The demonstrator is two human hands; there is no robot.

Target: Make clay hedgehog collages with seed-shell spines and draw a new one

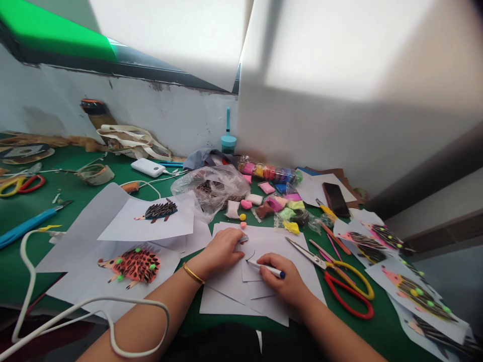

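Note:
My right hand [282, 275] is closed around a white pen [266, 269] with a dark blue end. The pen's tip rests by a short dark curved line on a small sheet of white paper [260, 246]. Beside it my left hand [224, 250] lies over the left part of the paper, its fingers pinching a small greyish object [244, 239], perhaps the pen's cap. A gold bangle [193, 273] circles the left wrist. Larger white sheets [226, 301] lie underneath.
Red and yellow scissors [349, 286] lie right of the papers. Clay packets [287, 206] and a plastic bag [211, 188] sit behind. Hedgehog pictures [134, 266] lie at left, others [418, 291] at right. A white cable [166, 322] loops over the left forearm. A phone [335, 199] lies back right.

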